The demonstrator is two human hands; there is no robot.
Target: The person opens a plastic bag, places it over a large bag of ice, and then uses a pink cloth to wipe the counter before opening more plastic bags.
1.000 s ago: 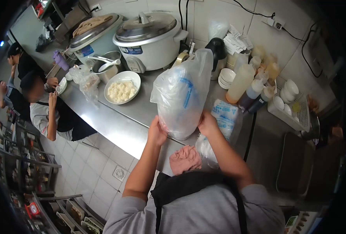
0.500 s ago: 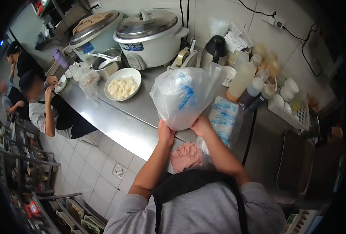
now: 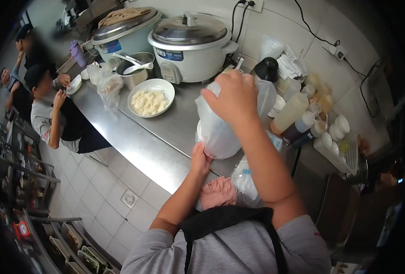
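A translucent white plastic bag (image 3: 220,137) with something bulky inside stands over the steel counter in front of me. At its lower near side my left hand (image 3: 201,157) is closed on the plastic. My right hand (image 3: 233,96) lies over the bag's top, fingers curled down its far side and thumb toward the left; the fingertips are partly hidden. A crumpled pink cloth (image 3: 218,192) rests on the counter close to my left forearm. Beneath my right forearm is a clear plastic packet (image 3: 246,180), partly covered. Left of the bag sits a white bowl of rice (image 3: 150,101).
Two large rice cookers (image 3: 191,48) line the wall, with a metal pot (image 3: 137,68) before them. Sauce bottles (image 3: 290,112) and a white basket of small bowls (image 3: 337,153) stand to the right. Two co-workers (image 3: 52,107) are at the counter's far left, another person behind.
My right hand has moved from the bag's lower right edge up onto its top. The left hand still holds the lower side, and the bag has shifted slightly right. The view has shifted slightly.
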